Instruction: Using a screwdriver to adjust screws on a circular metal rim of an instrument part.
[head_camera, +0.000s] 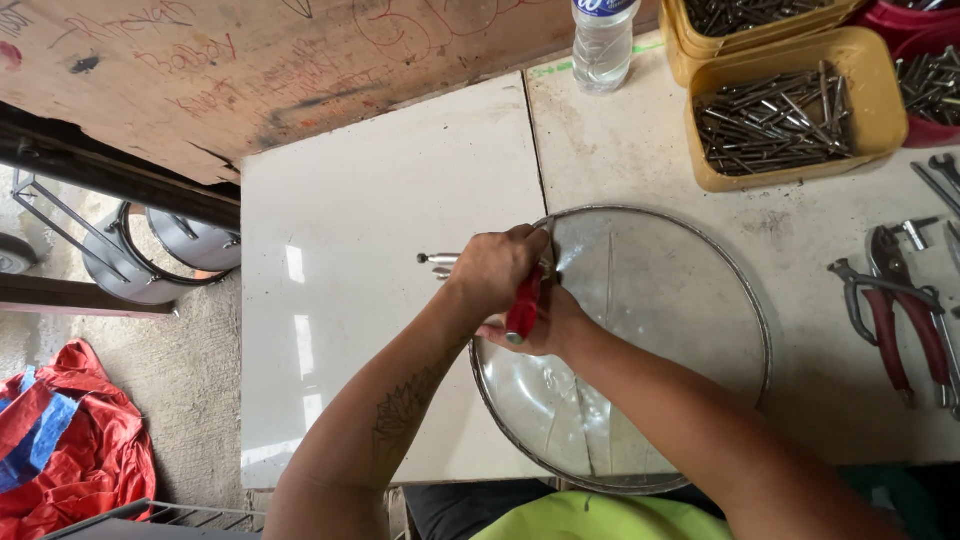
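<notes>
On the floor at the far left lay a crumpled red tarpaulin with blue patches (62, 450), and beyond it stood a round grey metal pot in a wire frame (135, 262). A pale, glossy white counter (360, 250) stretched to the right from there.

My left hand (497, 270) was near the middle, its grip closed around a red-handled metal tool (522, 305) whose silver end stuck out to the left. My right hand (545, 325) lay just beneath it, touching the same tool; the left hand covered its fingers, so I cannot tell how firmly that grip was closed. Both hands met at the left rim of a large round glass lid with a metal band (660, 330), which lay flat on the counter directly in front of me.

Further right, at the back edge, stood a clear plastic water bottle (603, 40). Beside it sat a yellow plastic tub full of long steel nails (785, 115). At the far right, red-handled pliers (900, 320) lay on the counter, well apart from the lid.
</notes>
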